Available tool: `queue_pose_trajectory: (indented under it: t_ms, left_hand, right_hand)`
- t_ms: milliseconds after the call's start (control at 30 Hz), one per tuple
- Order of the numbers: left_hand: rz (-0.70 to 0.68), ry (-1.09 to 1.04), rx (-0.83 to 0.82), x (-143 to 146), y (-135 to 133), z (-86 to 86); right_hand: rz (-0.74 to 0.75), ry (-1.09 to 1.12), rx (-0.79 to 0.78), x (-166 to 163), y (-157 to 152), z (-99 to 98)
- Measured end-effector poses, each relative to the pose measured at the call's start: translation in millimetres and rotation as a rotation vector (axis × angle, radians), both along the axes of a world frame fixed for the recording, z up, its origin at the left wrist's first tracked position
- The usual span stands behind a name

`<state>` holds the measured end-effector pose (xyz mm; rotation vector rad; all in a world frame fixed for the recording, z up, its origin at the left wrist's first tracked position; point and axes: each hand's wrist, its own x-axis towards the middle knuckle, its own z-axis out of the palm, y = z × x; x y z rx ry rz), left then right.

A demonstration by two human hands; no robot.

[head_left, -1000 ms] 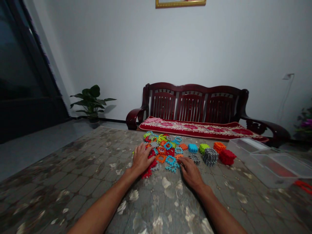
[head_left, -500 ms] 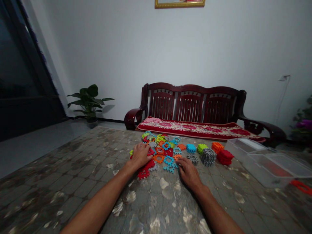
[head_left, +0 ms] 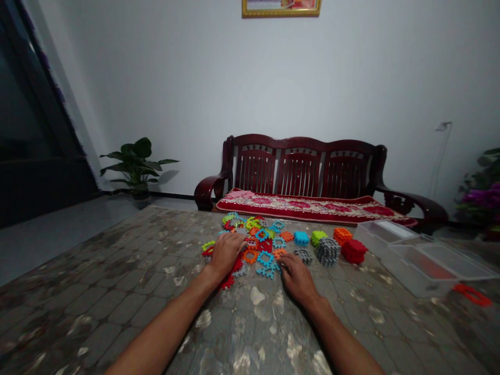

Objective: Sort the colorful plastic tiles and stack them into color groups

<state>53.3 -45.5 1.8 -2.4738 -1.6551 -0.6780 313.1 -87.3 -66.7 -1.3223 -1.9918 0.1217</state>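
A loose heap of toothed plastic building pieces in red, orange, blue, green and grey lies on the table. My left hand (head_left: 226,253) rests over the left part of it, fingers reaching forward and not tightly closed; whatever lies beneath the palm is hidden. Red pieces (head_left: 227,282) stick out below that hand. Beside the heap, my right hand (head_left: 297,275) rests with loosely bent fingers apart, holding nothing I can see. Its fingertips are close to an orange piece (head_left: 279,253) and a light-blue square frame piece (head_left: 265,258).
To the right stand stacks sorted by colour: blue (head_left: 301,238), green (head_left: 319,238), grey (head_left: 328,252), orange (head_left: 342,236) and red (head_left: 353,251). Beyond them are a clear plastic box (head_left: 414,271) and a red-orange piece (head_left: 472,295). A wooden sofa (head_left: 300,166) stands behind the table.
The whole view has shifted slightly. My left hand has moved a little farther forward over the heap, fingers reaching over more pieces. My right hand stays near the same orange piece.
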Motion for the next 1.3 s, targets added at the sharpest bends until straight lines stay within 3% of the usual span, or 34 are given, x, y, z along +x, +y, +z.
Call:
queue_pose_trajectory:
  t_ms: [200,333,433,567,667,733,900,1100,1300]
  left_hand:
    - [-0.153,0.023,-0.001,48.2,-22.9,-19.2]
    - [-0.193,0.027,-0.023,55.7,-31.9,-21.5]
    - [-0.062,-0.057,0.004,33.6,-27.8,-5.7]
    - [0.327,-0.174,0.042,-19.7,-14.8,15.7]
    - [0.616,-0.261,0.01,-53.9,-9.1,10.6]
    - [0.718,-0.294,-0.028,-66.1,-7.6,-2.2]
    - [0.786,-0.281,-0.148,-70.1,-1.2,-29.5]
    - [0.715,-0.276,-0.218,-74.0,9.3,-32.3]
    - [0.689,-0.359,-0.28,-85.8,18.4,-34.1]
  right_hand:
    - [-0.046,0.028,0.0,-2.1,0.3,0.8]
    - [-0.081,0.004,0.0,-2.9,-3.0,4.6]
    - [-0.103,-0.05,-0.013,-4.8,-8.2,9.9]
    - [-0.161,-0.129,-0.055,-12.1,-14.3,17.5]
    - [-0.19,-0.15,-0.078,-21.0,-16.4,22.3]
    - [-0.211,-0.172,-0.081,-27.5,-16.8,25.1]
    - [-0.239,-0.266,-0.115,-38.9,-15.3,29.7]
    - [-0.208,-0.252,-0.059,-40.9,-11.3,21.2]
    - [-0.161,-0.083,0.128,-35.8,-8.2,13.9]
